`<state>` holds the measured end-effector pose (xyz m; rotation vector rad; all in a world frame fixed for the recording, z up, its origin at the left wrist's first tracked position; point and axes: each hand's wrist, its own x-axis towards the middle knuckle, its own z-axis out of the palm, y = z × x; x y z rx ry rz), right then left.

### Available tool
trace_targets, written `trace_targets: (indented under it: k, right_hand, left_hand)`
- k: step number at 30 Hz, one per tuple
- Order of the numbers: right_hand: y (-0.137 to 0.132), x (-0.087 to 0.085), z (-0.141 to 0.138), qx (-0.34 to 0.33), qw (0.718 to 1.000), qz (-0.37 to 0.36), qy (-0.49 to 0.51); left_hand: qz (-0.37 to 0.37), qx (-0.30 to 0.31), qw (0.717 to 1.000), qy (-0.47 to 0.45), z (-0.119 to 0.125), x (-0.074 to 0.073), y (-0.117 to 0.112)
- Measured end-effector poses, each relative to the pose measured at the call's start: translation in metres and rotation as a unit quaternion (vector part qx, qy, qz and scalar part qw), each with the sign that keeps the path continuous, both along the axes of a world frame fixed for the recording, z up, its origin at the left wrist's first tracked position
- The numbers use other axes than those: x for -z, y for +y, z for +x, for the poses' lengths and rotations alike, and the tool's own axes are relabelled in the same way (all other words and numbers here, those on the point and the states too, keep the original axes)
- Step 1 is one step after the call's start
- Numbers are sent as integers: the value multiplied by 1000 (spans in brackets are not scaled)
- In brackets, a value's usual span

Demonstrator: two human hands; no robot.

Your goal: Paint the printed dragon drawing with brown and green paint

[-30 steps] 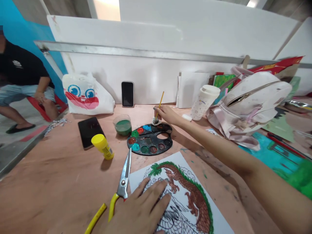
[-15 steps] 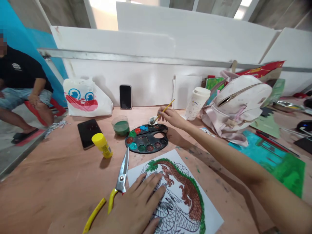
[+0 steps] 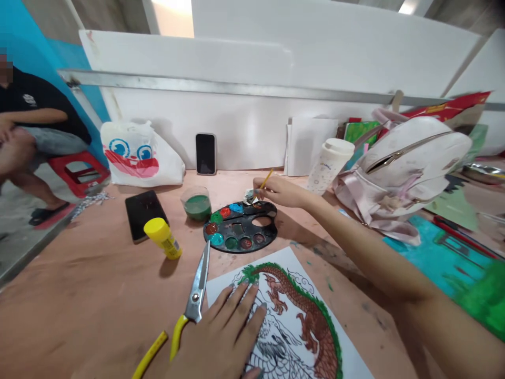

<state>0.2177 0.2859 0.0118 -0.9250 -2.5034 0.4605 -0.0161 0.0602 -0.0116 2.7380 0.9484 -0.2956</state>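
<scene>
My right hand (image 3: 275,190) pinches a thin yellow paintbrush (image 3: 268,178), its tip down at a crumpled, stained tissue (image 3: 249,197) behind the palette. The black oval palette (image 3: 246,231) has wells of blue, red, green, brown and turquoise paint. My left hand (image 3: 226,329) lies flat, fingers spread, on a sheet with a dragon drawing (image 3: 294,316). The dragon's body is partly brown with a green edge; its head area is uncoloured. Yellow-handled scissors (image 3: 196,295) lie beside and partly under my left hand, blades toward the palette.
A cup of green water (image 3: 197,204), a yellow glue stick (image 3: 163,239) and a dark tablet (image 3: 144,213) stand or lie left of the palette. At the back are a phone (image 3: 205,154), plastic bag (image 3: 144,158), white tumbler (image 3: 330,166) and backpack (image 3: 410,158). A person (image 3: 39,116) sits at far left.
My right hand still holds the paintbrush at the tissue, with the brush now lower and more hidden by the fingers. The view has shifted slightly. The seated person's arm has moved.
</scene>
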Motion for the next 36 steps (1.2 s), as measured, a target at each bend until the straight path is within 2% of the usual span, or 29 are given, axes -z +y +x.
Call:
trace_targets:
  k: [3, 6, 11, 18, 25, 32, 36]
  right_hand:
    - [2, -2, -3, -6, 1000, -2, -6]
    - [5, 1, -2, -7, 1000, -9, 4]
    - [16, 15, 4, 32, 998, -30, 55]
    - [31, 40, 2, 108, 978, -104, 145]
    - [33, 56, -2, 163, 952, -139, 221]
    - [42, 69, 0, 183, 935, -164, 256]
    - [45, 64, 2, 161, 939, -175, 249]
  left_hand:
    - [30, 9, 999, -12, -4, 16, 0]
    - [35, 7, 999, -29, -8, 24, 1]
    - [27, 7, 999, -33, -8, 20, 1]
    - [-4, -10, 999, -46, -5, 13, 3]
    - [-13, -3, 1000, 12, 2, 0, 5]
    - [-13, -15, 999, -38, -2, 10, 4]
    - [3, -4, 999, -35, -3, 13, 3]
